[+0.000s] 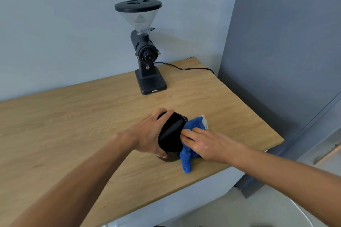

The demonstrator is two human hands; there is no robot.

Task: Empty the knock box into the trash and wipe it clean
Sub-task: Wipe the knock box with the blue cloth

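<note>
The black round knock box (170, 135) stands on the wooden counter (73, 125), with a black bar across its open top. My left hand (149, 132) grips its left side and rim. My right hand (204, 143) presses a blue cloth (190, 138) against the box's right side and rim. Part of the cloth hangs down onto the counter below my right hand. The inside of the box is dark, and I cannot see what is in it.
A black coffee grinder (147, 57) with a clear hopper stands at the back of the counter, its cord (184, 68) running right toward the wall. The counter's right edge lies close to my right forearm. A grey wall panel rises at the right.
</note>
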